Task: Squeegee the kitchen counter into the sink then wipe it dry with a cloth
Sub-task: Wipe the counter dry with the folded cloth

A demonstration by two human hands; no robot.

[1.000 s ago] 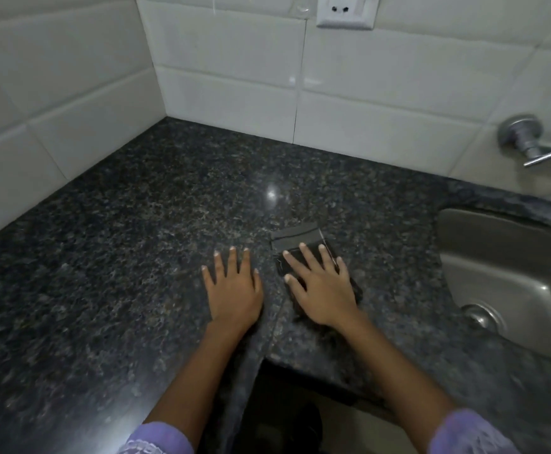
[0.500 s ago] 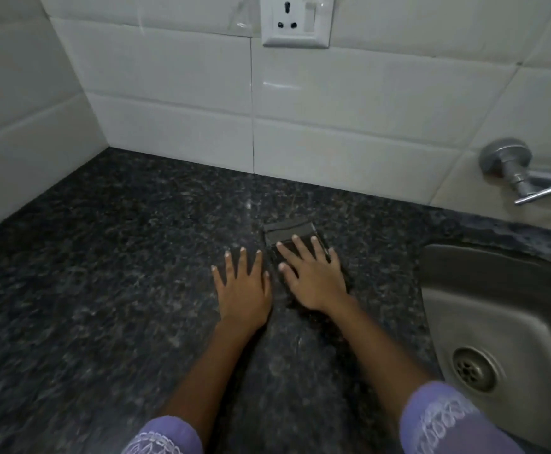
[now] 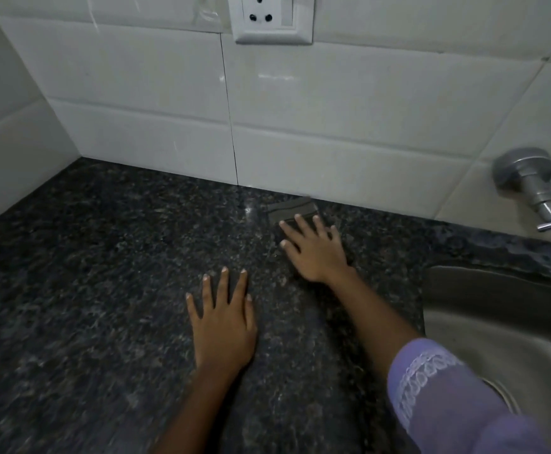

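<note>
A dark folded cloth (image 3: 292,207) lies flat on the speckled black granite counter (image 3: 103,273), close to the back wall. My right hand (image 3: 316,250) presses down on the cloth with fingers spread, covering most of it; only its far edge shows. My left hand (image 3: 223,326) rests flat on the bare counter, nearer to me and to the left of the right hand, holding nothing. The steel sink (image 3: 483,309) is set into the counter at the right. No squeegee is in view.
White tiled walls (image 3: 333,126) close the counter at the back and the left. A wall socket (image 3: 272,19) sits above the cloth. A steel tap (image 3: 529,185) juts from the wall over the sink. A drain ring (image 3: 505,393) shows beside my purple sleeve.
My right hand has pushed the cloth away from me toward the back wall. My left hand stayed flat on the counter and now lies behind the right. The view has moved forward.
</note>
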